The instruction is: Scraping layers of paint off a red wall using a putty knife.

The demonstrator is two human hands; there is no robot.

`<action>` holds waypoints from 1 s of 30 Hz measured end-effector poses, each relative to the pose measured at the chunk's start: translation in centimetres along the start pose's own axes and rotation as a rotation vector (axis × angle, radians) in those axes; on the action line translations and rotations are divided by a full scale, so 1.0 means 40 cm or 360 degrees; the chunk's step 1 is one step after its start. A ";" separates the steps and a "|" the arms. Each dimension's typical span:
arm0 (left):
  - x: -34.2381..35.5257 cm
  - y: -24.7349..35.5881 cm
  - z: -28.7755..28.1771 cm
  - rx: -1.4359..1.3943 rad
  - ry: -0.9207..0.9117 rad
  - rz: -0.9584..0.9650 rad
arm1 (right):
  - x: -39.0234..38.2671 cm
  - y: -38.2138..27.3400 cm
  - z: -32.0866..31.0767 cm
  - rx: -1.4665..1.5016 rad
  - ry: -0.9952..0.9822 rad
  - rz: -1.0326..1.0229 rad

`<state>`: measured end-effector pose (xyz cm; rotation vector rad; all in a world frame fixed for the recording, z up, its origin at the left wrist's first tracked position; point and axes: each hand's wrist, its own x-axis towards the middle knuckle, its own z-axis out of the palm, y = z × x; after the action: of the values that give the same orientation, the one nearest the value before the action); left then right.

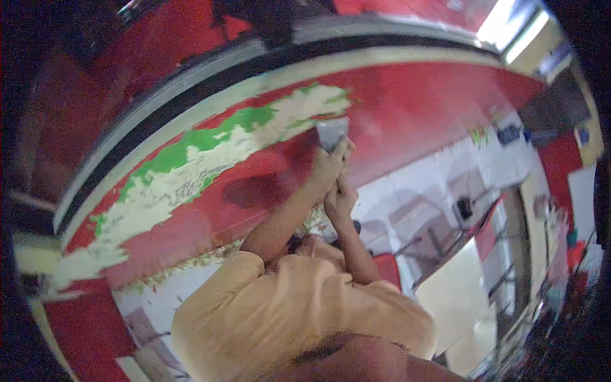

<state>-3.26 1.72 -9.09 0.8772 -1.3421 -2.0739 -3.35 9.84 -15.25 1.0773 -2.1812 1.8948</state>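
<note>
Both my hands grip a scraper point(332, 132) with a broad pale blade, held against or very close to the red-painted wall point(420, 105). My left hand point(327, 165) is closed just behind the blade. Lower down, my right hand point(341, 196) is closed around what seems to be the handle, which the fingers mostly hide. Left of the blade runs a long ragged patch point(210, 153) where the red paint is gone, with green paint and a cream layer showing. The blade is just below the patch's right end.
Paint flakes point(172, 270) lie along the floor at the wall's foot. A dark band point(210, 70) with a pale border runs above the red surface. Chairs point(417, 213) and a cream tabletop point(455, 296) stand to the right. A bright opening point(515, 32) is at upper right.
</note>
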 end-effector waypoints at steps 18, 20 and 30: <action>0.012 0.109 0.069 -0.0109 0.0084 0.0302 | 0.110 0.002 -0.017 0.0071 -0.0209 -0.0190; 0.020 0.109 0.076 0.0002 0.0107 0.0335 | 0.115 0.009 -0.015 0.0152 -0.0216 -0.0160; 0.011 0.106 0.094 -0.0022 0.0079 0.0374 | 0.111 0.014 -0.053 0.0107 -0.0262 -0.0257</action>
<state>-6.06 2.01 -4.13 0.7224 -1.3342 -1.8677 -7.81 9.69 -13.14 1.4219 -2.0489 1.8825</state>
